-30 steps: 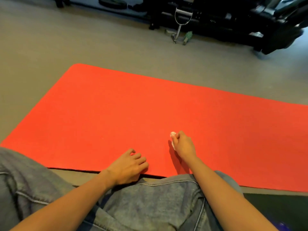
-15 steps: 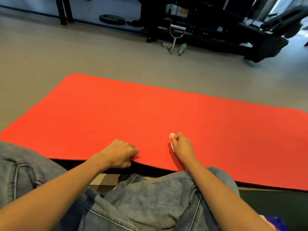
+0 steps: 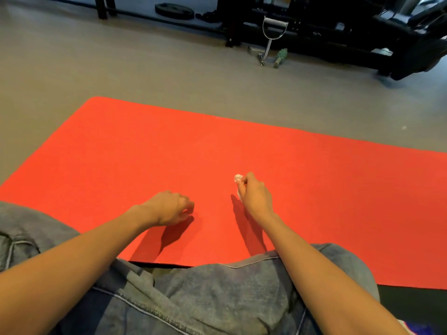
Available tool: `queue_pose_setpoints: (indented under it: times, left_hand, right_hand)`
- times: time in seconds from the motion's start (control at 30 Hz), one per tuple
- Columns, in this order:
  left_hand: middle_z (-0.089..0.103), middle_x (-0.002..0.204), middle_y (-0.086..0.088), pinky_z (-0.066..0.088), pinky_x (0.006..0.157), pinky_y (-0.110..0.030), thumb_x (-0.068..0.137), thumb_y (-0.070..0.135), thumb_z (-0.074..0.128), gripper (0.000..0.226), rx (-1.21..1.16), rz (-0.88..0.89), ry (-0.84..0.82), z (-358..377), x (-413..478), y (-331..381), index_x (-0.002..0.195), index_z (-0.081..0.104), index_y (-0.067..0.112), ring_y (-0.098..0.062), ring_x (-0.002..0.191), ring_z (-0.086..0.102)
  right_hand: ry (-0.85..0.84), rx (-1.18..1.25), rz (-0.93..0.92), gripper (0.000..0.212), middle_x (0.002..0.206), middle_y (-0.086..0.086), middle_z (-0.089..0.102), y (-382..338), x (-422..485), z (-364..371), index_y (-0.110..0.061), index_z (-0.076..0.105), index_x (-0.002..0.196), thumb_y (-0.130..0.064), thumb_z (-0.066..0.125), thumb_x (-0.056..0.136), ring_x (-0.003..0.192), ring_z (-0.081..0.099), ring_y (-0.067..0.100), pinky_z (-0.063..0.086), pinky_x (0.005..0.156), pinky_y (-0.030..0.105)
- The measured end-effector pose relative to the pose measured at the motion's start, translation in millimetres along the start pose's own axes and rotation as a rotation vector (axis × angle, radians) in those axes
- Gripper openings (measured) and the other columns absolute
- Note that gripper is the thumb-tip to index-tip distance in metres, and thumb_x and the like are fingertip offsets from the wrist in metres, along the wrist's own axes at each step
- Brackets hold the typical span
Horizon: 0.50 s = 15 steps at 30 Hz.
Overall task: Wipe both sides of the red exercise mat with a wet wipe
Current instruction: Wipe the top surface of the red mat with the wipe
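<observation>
The red exercise mat (image 3: pixel 242 146) lies flat on the grey floor in front of me, and its near edge reaches my knees. My right hand (image 3: pixel 254 197) is over the mat's near middle and grips a crumpled white wet wipe (image 3: pixel 238 177), which sticks out past the knuckles. My left hand (image 3: pixel 169 209) hovers just above the mat to the left of it. Its fingers are curled, nothing shows in them, and it casts a shadow on the mat.
My jeans-clad knees (image 3: pixel 205 293) fill the bottom of the view. Black gym machines (image 3: pixel 338 32), a cable handle (image 3: pixel 273 32) and a weight plate (image 3: pixel 174 10) stand at the far side of the floor. A dark mat (image 3: pixel 416 308) lies at the bottom right.
My left hand has left the mat's near edge and moved forward over the mat. The mat's near edge now lies closer to my knees. The right hand keeps hold of the wipe.
</observation>
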<state>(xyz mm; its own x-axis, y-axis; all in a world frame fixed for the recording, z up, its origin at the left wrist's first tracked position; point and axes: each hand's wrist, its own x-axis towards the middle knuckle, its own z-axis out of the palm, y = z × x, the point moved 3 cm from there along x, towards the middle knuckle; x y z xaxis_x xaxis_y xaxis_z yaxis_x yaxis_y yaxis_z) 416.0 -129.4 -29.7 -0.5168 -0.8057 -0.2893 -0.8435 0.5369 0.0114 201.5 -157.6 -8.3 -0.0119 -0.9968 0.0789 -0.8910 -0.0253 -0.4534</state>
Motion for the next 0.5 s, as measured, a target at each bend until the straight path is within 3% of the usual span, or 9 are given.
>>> queue_pose_setpoints:
  times: [0.27, 0.4, 0.5]
  left_hand:
    - [0.049, 0.132, -0.004, 0.036, 0.097, -0.035, 0.097, 0.027, 0.04, 0.032, -0.037, -0.309, 0.194, 12, 61, -47, 0.125, 0.05, 0.016, -0.025, 0.123, 0.048]
    - [0.033, 0.15, -0.018, 0.02, 0.114, -0.037, 0.094, 0.016, 0.045, 0.047, -0.283, -0.447, 0.255, 37, 92, -84, 0.138, 0.039, 0.0, -0.032, 0.139, 0.031]
    - [0.019, 0.156, -0.021, 0.008, 0.118, -0.039, 0.098, 0.016, 0.04, 0.051, -0.465, -0.589, 0.355, 49, 103, -107, 0.144, 0.031, -0.004, -0.034, 0.145, 0.016]
  right_hand:
    - [-0.003, 0.082, -0.003, 0.026, 0.108, 0.015, 0.067, -11, 66, 46, -0.009, 0.051, 0.103, -0.033, 0.045, 0.097, 0.097, 0.061, 0.036, 0.046, 0.072, 0.041]
    - [-0.004, 0.07, -0.02, 0.026, 0.105, 0.016, 0.067, -9, 105, 70, -0.01, 0.05, 0.103, -0.035, 0.042, 0.098, 0.096, 0.061, 0.036, 0.046, 0.072, 0.041]
    - [-0.004, -0.047, 0.008, 0.029, 0.101, 0.018, 0.066, 3, 140, 82, -0.01, 0.049, 0.106, -0.037, 0.039, 0.099, 0.095, 0.061, 0.037, 0.042, 0.07, 0.04]
